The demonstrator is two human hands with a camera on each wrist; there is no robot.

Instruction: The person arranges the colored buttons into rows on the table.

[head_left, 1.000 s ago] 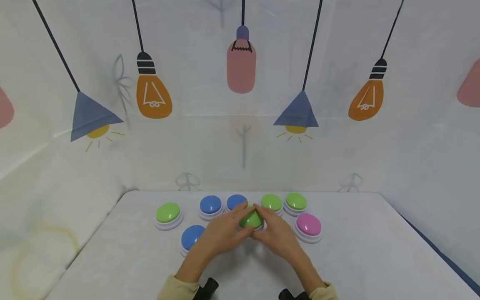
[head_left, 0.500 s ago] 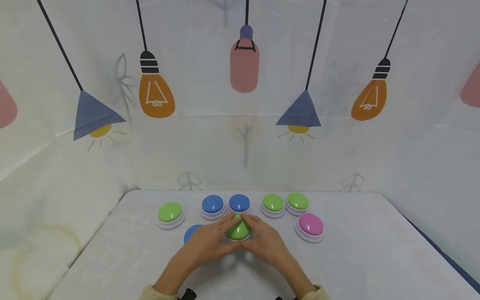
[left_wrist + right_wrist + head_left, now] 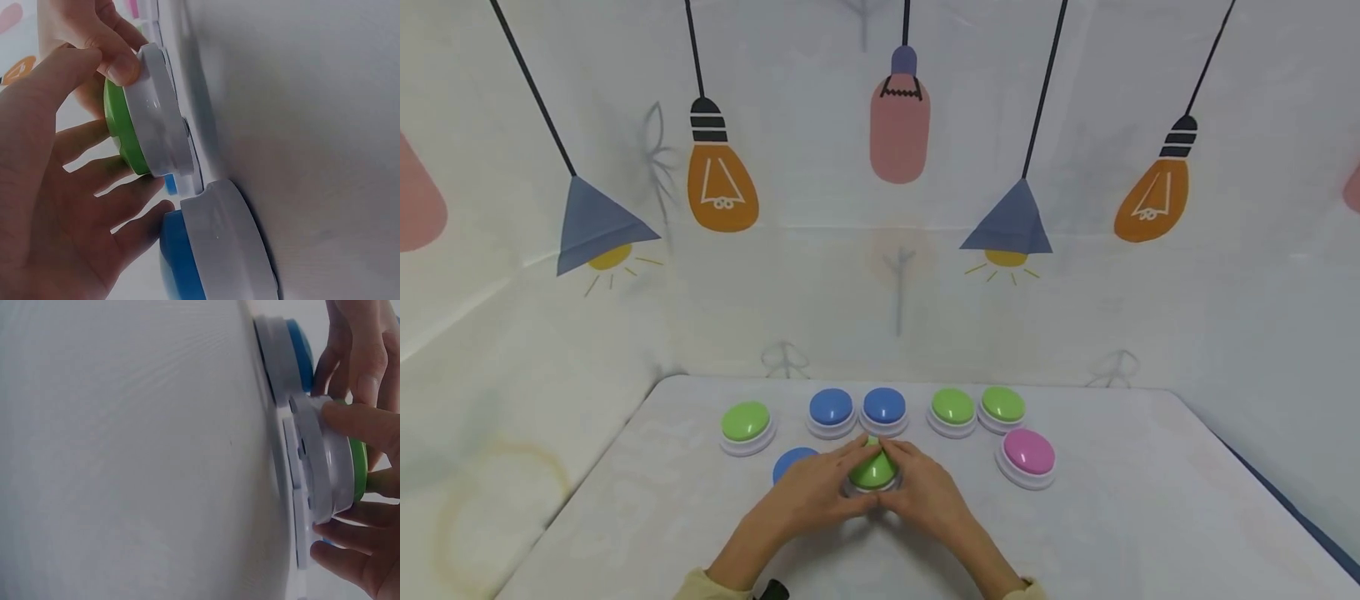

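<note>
A push button with a green dome [image 3: 874, 472] and white round base is framed by both hands near the middle of the table. My left hand [image 3: 811, 497] holds its left side, fingers along the dome's edge in the left wrist view. My right hand [image 3: 931, 498] grips the other side, its thumb on the white base [image 3: 340, 456] in the right wrist view. Seen there, the base is raised a little off the table, its underside feet showing. Partly behind my left hand sits a blue button [image 3: 792, 462], its white base [image 3: 228, 244] close to my left fingertips.
Along the back stand two blue buttons [image 3: 831, 408] and two green buttons [image 3: 953, 408]. Another green button [image 3: 746, 423] is at the left, a pink button [image 3: 1028, 454] at the right. A lamp-printed cloth wall [image 3: 820, 283] rises behind the white table [image 3: 1120, 500].
Both hands have brought the green button toward me and slightly left, away from the back row. The blue button behind it now shows fully. The head view has shifted slightly.
</note>
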